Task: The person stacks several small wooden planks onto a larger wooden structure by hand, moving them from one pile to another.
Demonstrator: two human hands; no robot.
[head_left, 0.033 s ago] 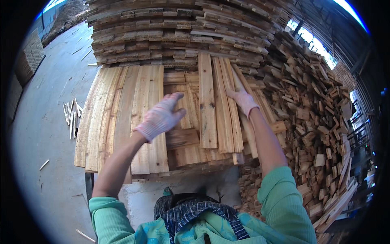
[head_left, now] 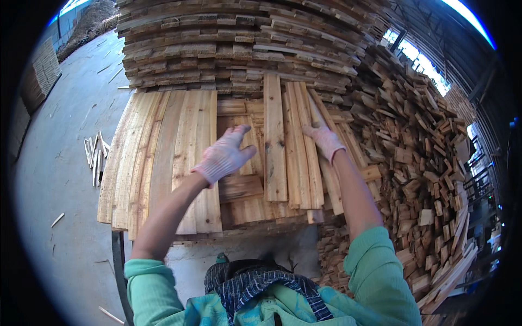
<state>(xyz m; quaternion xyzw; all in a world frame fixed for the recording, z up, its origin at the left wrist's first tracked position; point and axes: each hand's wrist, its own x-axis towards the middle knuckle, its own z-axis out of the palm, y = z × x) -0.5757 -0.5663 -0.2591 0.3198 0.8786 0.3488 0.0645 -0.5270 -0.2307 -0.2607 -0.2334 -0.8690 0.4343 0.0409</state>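
Note:
My left hand, in a pale knitted glove, hovers open over the gap between two groups of boards, thumb and fingers spread and nothing in them. My right hand, gloved the same way, is closed at the edge of a narrow wooden board in the right group; some of its fingers are hidden. Left of that group lies a single knotty board, a little apart. Under my left forearm, several wide boards lie side by side. Crosswise and lengthwise pieces of a lower layer show in the gap.
A tall stack of boards rises behind the work surface. On the right a big heap of short wood offcuts slopes down. Thin wood strips lie on the concrete floor at left. A dark metal leg stands at the lower left.
My left hand has moved slightly to the right, toward the single knotty board. My right hand stays at nearly the same place on the boards, and the view has shifted a little.

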